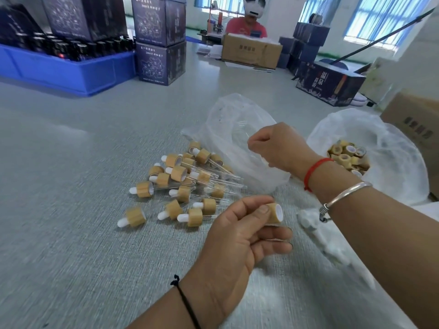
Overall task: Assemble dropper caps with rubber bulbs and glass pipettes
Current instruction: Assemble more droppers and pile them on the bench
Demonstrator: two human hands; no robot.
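In the lower middle of the frame the left hand (240,236) holds a wooden cap (273,213) in a pinching grip, thumb on top and fingers curled beneath, its white-lined open end turned to the right. Above it, in the middle of the frame, the right hand (276,146) reaches into a clear plastic bag (228,129) lying on the bench (71,210); its fingers are curled tight together and seem to pinch a thin glass tube (248,138), though the tube is faint and blurred. More clear glass tubes show dimly inside that bag.

At right of middle a second clear bag (389,143) stands open, and in it lies a heap of loose wooden caps (348,157), some showing white linings. Below the right forearm, at lower right, a white heap that may be rubber bulbs (332,243) lies on plastic; it is too blurred to be sure.

Left of the hands a pile of finished droppers (183,184) lies scattered on the bench, each with a wooden collar, a white bulb on one end and a glass tube on the other.

In the upper left a blue bin (59,70) holds rows of dark bottles, with dark printed boxes (160,41) stacked in and beside it. At top middle another person (247,24) sits behind a brown carton (251,51). More dark boxes sit at upper right, and a brown carton (415,119) at the right edge.
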